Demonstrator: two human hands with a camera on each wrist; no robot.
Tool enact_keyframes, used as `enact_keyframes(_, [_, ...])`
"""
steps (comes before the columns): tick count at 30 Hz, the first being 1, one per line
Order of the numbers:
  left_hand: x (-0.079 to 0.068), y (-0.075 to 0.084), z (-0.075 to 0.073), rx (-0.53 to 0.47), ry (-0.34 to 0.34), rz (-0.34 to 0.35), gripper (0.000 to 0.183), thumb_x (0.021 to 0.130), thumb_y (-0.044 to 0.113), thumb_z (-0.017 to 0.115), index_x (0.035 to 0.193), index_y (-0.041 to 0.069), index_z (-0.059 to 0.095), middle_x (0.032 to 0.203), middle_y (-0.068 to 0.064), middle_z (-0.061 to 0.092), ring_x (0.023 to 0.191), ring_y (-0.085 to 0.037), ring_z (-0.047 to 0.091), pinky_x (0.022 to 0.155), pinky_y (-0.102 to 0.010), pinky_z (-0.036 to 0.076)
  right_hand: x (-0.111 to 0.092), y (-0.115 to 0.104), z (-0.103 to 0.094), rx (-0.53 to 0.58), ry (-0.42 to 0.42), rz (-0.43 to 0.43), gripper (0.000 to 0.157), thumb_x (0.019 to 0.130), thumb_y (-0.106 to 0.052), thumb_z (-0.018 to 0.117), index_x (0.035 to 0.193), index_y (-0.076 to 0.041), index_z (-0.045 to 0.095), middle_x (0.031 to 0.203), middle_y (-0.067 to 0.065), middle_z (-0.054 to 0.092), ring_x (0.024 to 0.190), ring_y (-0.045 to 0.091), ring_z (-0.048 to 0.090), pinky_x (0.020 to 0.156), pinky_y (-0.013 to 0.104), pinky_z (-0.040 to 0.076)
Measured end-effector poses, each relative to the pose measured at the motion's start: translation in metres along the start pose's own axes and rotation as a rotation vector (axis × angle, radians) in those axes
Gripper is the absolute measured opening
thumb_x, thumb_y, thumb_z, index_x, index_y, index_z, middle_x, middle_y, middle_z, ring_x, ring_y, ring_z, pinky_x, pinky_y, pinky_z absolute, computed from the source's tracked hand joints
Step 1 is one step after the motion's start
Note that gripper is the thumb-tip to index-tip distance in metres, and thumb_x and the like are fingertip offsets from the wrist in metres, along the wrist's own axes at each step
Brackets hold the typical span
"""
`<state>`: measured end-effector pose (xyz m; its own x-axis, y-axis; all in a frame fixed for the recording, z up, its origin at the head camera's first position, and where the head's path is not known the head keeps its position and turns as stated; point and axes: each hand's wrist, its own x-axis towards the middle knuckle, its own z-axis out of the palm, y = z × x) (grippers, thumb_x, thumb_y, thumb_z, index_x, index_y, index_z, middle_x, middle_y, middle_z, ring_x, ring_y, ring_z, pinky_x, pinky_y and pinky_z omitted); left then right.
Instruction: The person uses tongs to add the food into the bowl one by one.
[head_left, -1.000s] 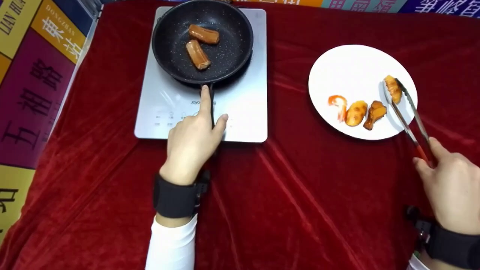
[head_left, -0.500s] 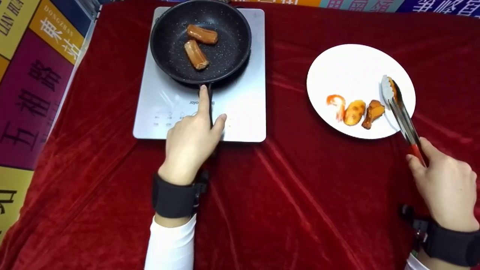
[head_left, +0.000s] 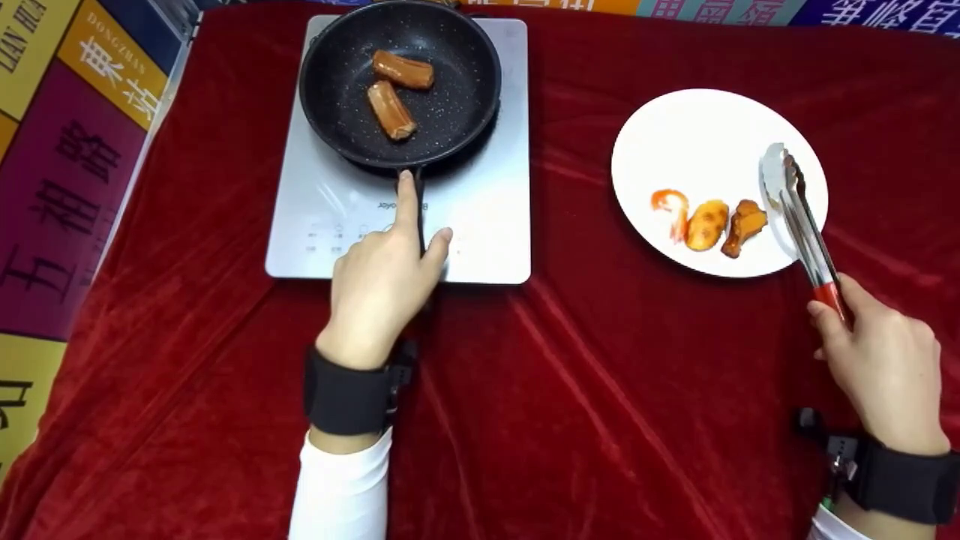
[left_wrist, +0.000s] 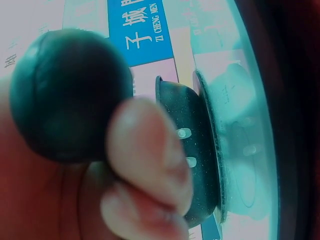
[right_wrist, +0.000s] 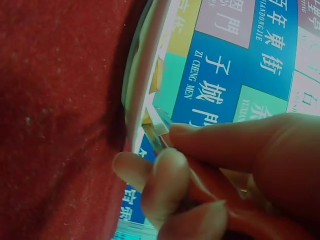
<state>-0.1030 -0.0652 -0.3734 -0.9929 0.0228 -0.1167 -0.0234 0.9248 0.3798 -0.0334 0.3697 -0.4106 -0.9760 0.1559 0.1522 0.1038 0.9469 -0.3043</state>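
The right hand [head_left: 887, 367] is being kept clamped on a pair of stainless-steel tongs with red grips [head_left: 804, 229], just beyond the near right rim of a round white plate [head_left: 701, 135]. The tongs' long axis is being directed away from the hand and slightly leftward, their tips being held almost together over the right part of the plate. Whether food is being clasped there cannot be told, though a small golden piece [right_wrist: 146, 118] is being shown beside the tips in the right wrist view. Left of the tips, on the plate's near part, a brown drumstick-shaped piece [head_left: 745, 229], a brown-spotted golden oval piece [head_left: 707, 225] and a curved orange-and-white shrimp [head_left: 679, 214] are lying in a row. Well left of the plate, a black rounded pan handle [left_wrist: 70, 95] is being gripped by the left hand [head_left: 379, 289], the index finger being laid straight along it. Two glossy brown cylindrical pieces [head_left: 391, 111] are lying in a black speckled frying pan [head_left: 461, 105] over a silver rectangular cooktop [head_left: 480, 214]. The right hand is being held nearer the plate.
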Motion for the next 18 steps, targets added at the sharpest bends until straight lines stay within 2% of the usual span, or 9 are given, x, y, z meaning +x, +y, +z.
enact_keyframes(3, [-0.001, 0.0, 0.0, 0.0, 0.007, 0.005, 0.073, 0.09, 0.05, 0.04, 0.145, 0.015, 0.007, 0.051, -0.004, 0.048, 0.044, -0.022, 0.046, 0.042, -0.036, 0.036, 0.002, 0.001, 0.002, 0.02, -0.014, 0.015, 0.027, 0.088, -0.023, 0.057, 0.112, -0.011, 0.059, 0.05, 0.004, 0.058, 0.045, -0.016, 0.039, 0.056, 0.047, 0.031])
enact_keyframes(5, [-0.001, 0.0, 0.0, -0.002, 0.009, 0.005, 0.073, 0.09, 0.05, 0.04, 0.145, 0.015, 0.007, 0.051, -0.003, 0.047, 0.043, -0.021, 0.045, 0.041, -0.036, 0.035, 0.002, 0.002, 0.004, 0.032, -0.018, 0.021, 0.03, 0.088, -0.025, 0.055, 0.115, -0.012, 0.058, 0.051, 0.004, 0.058, 0.045, -0.026, 0.027, 0.057, 0.046, 0.031])
enact_keyframes(8, [0.0, 0.0, 0.0, -0.006, 0.011, 0.01, 0.072, 0.09, 0.048, 0.041, 0.145, 0.015, 0.008, 0.051, -0.003, 0.047, 0.042, -0.02, 0.044, 0.04, -0.035, 0.035, 0.003, 0.005, 0.007, 0.042, -0.002, 0.014, 0.033, 0.088, -0.026, 0.056, 0.118, -0.012, 0.057, 0.05, 0.004, 0.058, 0.045, -0.025, 0.027, 0.058, 0.046, 0.032])
enact_keyframes(12, [0.0, -0.001, 0.0, -0.005, 0.019, 0.016, 0.07, 0.091, 0.044, 0.041, 0.145, 0.014, 0.009, 0.05, -0.003, 0.046, 0.042, -0.021, 0.044, 0.04, -0.035, 0.035, 0.005, 0.008, 0.011, 0.053, 0.019, 0.016, 0.038, 0.088, -0.028, 0.057, 0.124, -0.015, 0.055, 0.051, 0.004, 0.058, 0.045, -0.02, 0.032, 0.056, 0.033, 0.033])
enact_keyframes(15, [0.0, -0.001, 0.0, -0.003, 0.018, 0.015, 0.069, 0.091, 0.043, 0.042, 0.145, 0.014, 0.008, 0.051, -0.002, 0.046, 0.042, -0.021, 0.044, 0.04, -0.035, 0.035, 0.006, 0.01, 0.013, 0.064, 0.023, 0.03, 0.041, 0.088, -0.03, 0.057, 0.126, -0.017, 0.053, 0.053, 0.004, 0.059, 0.043, -0.014, 0.038, 0.054, 0.025, 0.029])
enact_keyframes(18, [0.0, 0.0, 0.0, -0.004, 0.015, 0.015, 0.07, 0.091, 0.043, 0.042, 0.145, 0.013, 0.008, 0.051, -0.002, 0.046, 0.042, -0.02, 0.044, 0.04, -0.035, 0.035, 0.007, 0.011, 0.014, 0.087, 0.019, 0.041, 0.042, 0.087, -0.03, 0.057, 0.127, -0.018, 0.053, 0.057, 0.005, 0.06, 0.042, -0.01, 0.042, 0.053, 0.023, 0.029])
